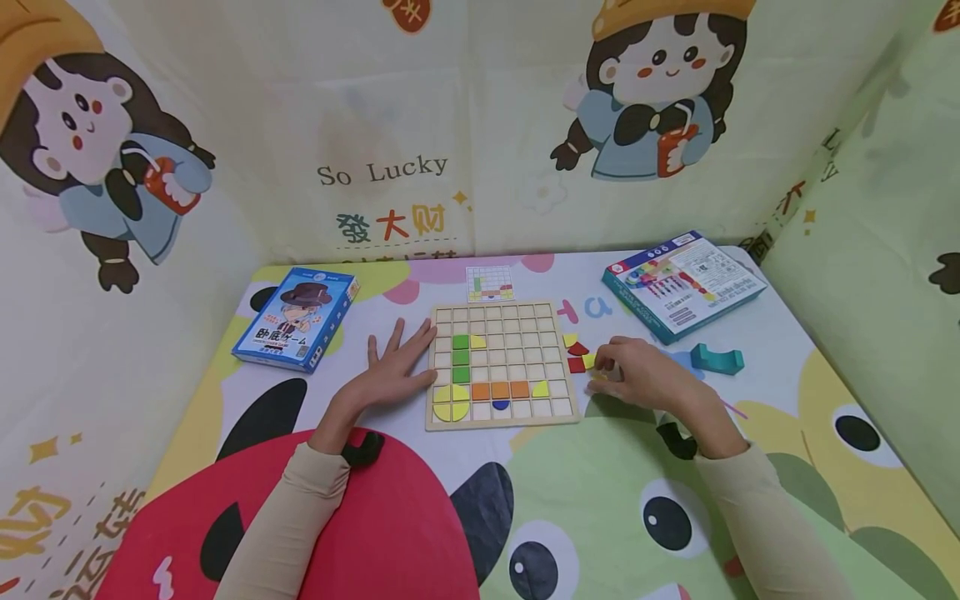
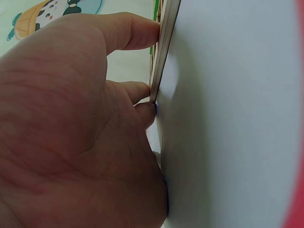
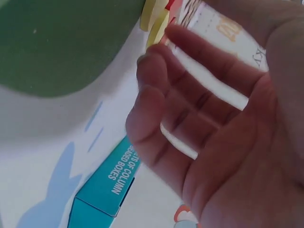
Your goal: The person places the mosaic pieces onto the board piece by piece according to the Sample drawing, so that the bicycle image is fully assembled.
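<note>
A wooden grid board [image 1: 525, 333] lies in the middle of the table. It carries green squares [image 1: 461, 358], a yellow circle [image 1: 451, 402], orange squares [image 1: 500, 389] and a blue half-disc [image 1: 500, 405]. My left hand [image 1: 397, 358] lies flat on the table, fingers straight, and its fingertips [image 2: 142, 35] touch the board's left edge [image 2: 164, 52]. Just right of the board, my right hand [image 1: 626, 371] hovers over loose red and yellow pieces [image 1: 577, 350]. In the right wrist view this hand [image 3: 152, 61] is blurred, its fingers loosely bent with nothing in the palm, close to the yellow pieces [image 3: 154, 23].
A blue card box [image 1: 295, 318] lies at the left and a teal game box [image 1: 682, 283] at the back right, its side [image 3: 107, 185] showing near my right hand. A teal curved block [image 1: 716, 358] sits right of that hand. A pattern card [image 1: 490, 283] lies behind the board. Printed cloth walls enclose the table.
</note>
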Demonstrator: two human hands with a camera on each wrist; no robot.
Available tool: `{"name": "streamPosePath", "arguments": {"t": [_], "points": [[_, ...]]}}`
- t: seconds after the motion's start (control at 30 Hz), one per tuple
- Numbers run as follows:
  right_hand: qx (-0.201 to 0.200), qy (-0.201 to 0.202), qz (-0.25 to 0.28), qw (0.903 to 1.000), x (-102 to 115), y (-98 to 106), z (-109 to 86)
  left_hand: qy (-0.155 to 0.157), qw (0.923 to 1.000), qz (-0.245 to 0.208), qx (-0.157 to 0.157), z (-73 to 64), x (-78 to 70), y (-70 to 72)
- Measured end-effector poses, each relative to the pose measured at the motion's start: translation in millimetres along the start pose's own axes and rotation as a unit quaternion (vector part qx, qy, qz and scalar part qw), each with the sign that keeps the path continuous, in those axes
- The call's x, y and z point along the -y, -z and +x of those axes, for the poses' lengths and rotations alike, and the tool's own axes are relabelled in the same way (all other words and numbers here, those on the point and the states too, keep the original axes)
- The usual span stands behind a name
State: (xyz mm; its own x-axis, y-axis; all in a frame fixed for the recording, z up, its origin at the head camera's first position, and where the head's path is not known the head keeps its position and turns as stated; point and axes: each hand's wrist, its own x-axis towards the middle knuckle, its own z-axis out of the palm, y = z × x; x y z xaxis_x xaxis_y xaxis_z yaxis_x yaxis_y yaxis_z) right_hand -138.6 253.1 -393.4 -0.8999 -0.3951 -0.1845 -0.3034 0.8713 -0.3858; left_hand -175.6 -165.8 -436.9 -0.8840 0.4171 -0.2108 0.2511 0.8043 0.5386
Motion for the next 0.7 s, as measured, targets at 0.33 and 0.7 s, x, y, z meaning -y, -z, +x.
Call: {"name": "streamPosePath", "arguments": {"t": [0.33, 0.7], "points": [[0.020, -0.071, -0.017, 0.9971, 0.5, 0.4, 0.2, -0.001, 1.0000, -0.002, 0.000, -0.2, -0.1, 0.2], [0.013, -0.051, -0.018, 0.9985, 3.3, -4.2, 1.9, 0.002, 1.0000, -0.002, -0.002, 0.4, 0.9, -0.4]]}}
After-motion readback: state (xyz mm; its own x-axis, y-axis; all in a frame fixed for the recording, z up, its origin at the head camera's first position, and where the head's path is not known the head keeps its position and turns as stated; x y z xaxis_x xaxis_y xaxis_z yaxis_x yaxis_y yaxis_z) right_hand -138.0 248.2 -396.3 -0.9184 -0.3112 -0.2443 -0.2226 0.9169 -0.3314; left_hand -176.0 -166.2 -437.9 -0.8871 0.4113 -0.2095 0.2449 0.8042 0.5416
